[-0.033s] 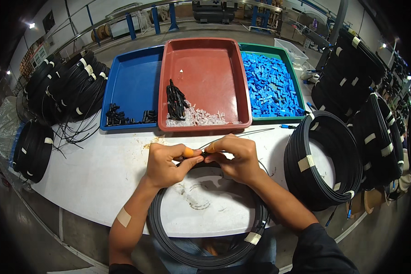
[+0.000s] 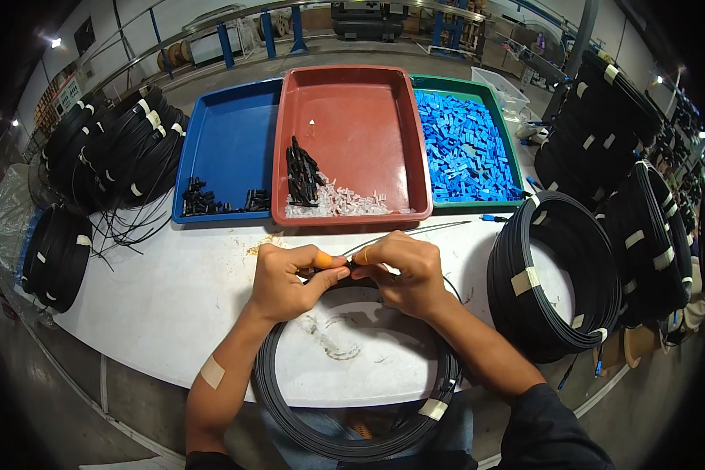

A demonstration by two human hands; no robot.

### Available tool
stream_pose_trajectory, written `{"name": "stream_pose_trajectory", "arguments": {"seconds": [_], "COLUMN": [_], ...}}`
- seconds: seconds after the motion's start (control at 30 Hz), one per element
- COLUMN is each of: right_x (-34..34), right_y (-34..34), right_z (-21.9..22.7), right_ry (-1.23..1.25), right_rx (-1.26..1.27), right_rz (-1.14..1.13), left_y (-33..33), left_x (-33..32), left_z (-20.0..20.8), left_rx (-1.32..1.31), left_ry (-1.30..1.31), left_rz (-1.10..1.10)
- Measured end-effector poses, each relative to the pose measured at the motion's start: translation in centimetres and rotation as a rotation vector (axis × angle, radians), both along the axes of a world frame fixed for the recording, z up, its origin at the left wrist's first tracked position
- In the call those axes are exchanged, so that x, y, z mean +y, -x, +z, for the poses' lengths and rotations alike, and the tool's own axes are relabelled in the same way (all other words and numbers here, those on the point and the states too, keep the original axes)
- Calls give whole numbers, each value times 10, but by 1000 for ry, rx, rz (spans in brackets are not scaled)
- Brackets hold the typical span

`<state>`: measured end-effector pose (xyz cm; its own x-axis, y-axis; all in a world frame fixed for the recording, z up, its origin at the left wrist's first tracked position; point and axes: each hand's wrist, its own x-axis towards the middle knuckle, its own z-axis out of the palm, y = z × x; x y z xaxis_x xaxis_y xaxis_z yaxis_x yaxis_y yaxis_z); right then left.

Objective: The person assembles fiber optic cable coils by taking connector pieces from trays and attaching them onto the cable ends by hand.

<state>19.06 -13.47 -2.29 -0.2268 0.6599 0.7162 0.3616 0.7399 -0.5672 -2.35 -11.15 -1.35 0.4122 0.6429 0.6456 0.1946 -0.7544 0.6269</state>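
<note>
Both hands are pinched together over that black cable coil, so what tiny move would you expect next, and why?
Probably a short push of the small black piece along the thin cable end, I'd guess. The left hand and the right hand meet fingertip to fingertip over the black cable coil, the thin end pokes out toward the red tray, and nothing looks seated yet.

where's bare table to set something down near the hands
Bare white tabletop lies left of the left hand, below the blue plastic tray. Inside the black cable coil is partly free. Right side is crowded by stacked black cable coils.
</note>
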Motion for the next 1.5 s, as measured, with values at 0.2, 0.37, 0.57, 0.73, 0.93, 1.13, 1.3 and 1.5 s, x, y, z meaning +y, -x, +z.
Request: {"name": "stream_pose_trajectory", "arguments": {"seconds": [0.2,0.37,0.57,0.73,0.93,1.13,1.3,1.5], "right_x": [0,9,2,-3,-1,2,1,0], "right_y": [4,-5,3,5,6,1,-1,2], "right_z": [-2,0,3,6,3,0,1,1], "right_ry": [133,670,180,-139,94,219,-67,-49], "right_rx": [62,260,107,-20,-32,37,-60,-167], "right_rz": [-52,272,27,-98,-13,61,-34,-67], "left_y": [4,-1,-1,-5,2,8,-2,-2], "left_x": [5,2,3,-1,2,4,4,6], "left_z": [5,11,7,4,13,11,-1,-2], "left_rx": [256,379,73,-70,411,410,56,68], "left_ry": [-468,-895,-210,228,-833,-629,-212,-228], "left_rz": [-59,-30,35,-21,-16,-7,54,7]}}
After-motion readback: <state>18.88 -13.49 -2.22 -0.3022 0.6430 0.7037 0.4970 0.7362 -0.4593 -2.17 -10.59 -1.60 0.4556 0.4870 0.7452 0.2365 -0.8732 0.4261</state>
